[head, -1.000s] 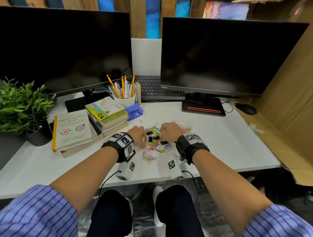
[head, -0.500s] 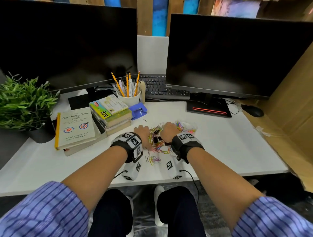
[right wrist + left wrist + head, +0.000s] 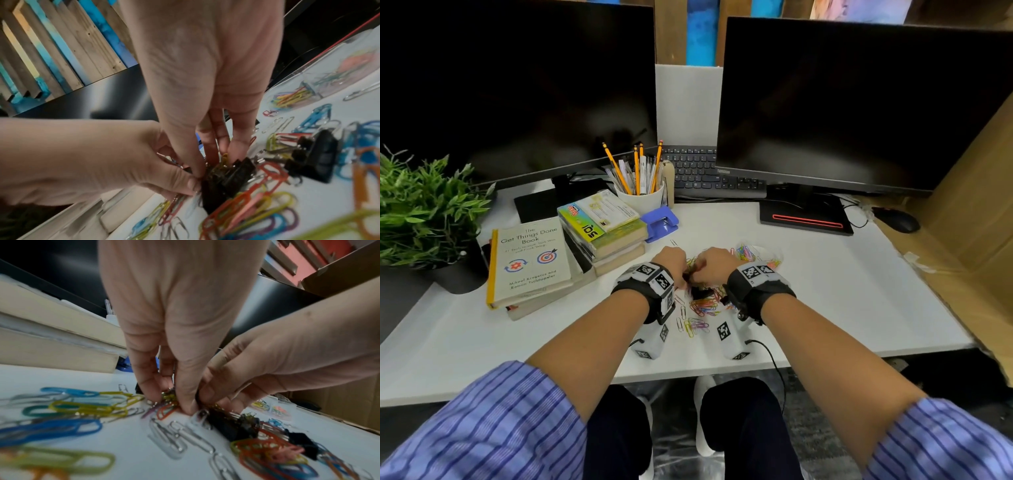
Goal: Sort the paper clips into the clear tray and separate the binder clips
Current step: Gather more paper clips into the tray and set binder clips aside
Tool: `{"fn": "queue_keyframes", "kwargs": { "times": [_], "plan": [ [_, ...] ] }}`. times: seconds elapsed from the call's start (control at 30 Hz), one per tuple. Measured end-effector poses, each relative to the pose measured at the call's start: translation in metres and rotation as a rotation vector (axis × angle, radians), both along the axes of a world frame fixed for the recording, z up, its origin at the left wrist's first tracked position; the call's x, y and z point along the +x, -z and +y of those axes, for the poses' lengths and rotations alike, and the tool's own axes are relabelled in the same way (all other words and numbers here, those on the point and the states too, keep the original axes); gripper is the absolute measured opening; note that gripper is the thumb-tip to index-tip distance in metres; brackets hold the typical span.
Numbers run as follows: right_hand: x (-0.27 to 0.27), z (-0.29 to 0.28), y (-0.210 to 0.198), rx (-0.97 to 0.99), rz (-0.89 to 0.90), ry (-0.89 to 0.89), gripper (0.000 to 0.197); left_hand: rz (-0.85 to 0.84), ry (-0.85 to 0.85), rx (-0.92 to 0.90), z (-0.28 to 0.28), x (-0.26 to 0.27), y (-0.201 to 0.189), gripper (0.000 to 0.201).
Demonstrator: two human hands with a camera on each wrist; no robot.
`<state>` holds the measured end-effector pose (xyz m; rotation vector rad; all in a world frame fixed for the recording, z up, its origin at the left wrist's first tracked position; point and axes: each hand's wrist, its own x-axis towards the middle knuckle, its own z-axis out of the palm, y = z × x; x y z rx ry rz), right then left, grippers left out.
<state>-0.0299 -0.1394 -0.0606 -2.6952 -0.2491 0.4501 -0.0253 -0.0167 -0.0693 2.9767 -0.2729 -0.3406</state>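
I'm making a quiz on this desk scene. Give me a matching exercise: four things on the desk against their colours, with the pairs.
Things:
1. binder clips
2. hole punch
3. pencils
4. plant

Colours:
A. green
B. black
C. yellow
D. blue

Pairs: 1-B, 2-D, 3-C, 4-A

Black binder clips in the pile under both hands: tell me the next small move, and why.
Probably lift the black binder clip that both hands pinch clear of the pile and shake off the yellow paper clip tangled on it. The left hand and right hand meet there, coloured paper clips lie all around, and the clear plastic tray sits beyond the right hand.
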Motion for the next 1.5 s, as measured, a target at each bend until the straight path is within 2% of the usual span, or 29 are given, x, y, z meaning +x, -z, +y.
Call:
{"fn": "queue_keyframes", "kwargs": {
  "times": [0.2, 0.57, 0.73, 0.83, 1.03, 1.27, 1.33, 1.43, 1.5],
  "plan": [
    [0.002, 0.001, 0.000, -0.052, -0.013, -0.021, 0.039, -0.005, -0.034, -0.004, 0.002, 0.002, 0.003, 0.030],
    [0.000, 0.002, -0.001, -0.039, -0.025, -0.084, 0.058, -0.077, 0.001, 0.030, -0.001, 0.002, 0.005, 0.029],
    [0.001, 0.002, 0.000, -0.039, -0.061, -0.074, 0.039, -0.072, 0.037, 0.073, -0.002, 0.000, 0.004, 0.029],
    [0.000, 0.000, 0.003, -0.035, -0.077, -0.059, 0.035, -0.034, 0.042, 0.076, -0.001, 0.000, 0.002, 0.028],
    [0.004, -0.002, 0.001, -0.139, -0.056, -0.096, 0.029, 0.000, 0.051, 0.031, 0.002, -0.001, 0.002, 0.046],
    [0.013, -0.015, -0.013, -0.222, -0.052, -0.031, 0.029, 0.031, 0.054, 0.055, -0.001, 0.000, 0.000, 0.029],
    [0.014, -0.014, -0.011, -0.279, -0.090, -0.026, 0.030, 0.014, 0.053, 0.053, -0.002, 0.000, 0.002, 0.032],
    [0.012, -0.008, -0.013, -0.332, -0.161, -0.093, 0.036, 0.004, 0.067, 0.073, -0.003, -0.001, 0.002, 0.023],
    [0.009, 0.000, -0.013, -0.289, -0.152, -0.172, 0.040, -0.002, 0.069, 0.090, -0.004, -0.002, 0.000, 0.014]
  ]
}}
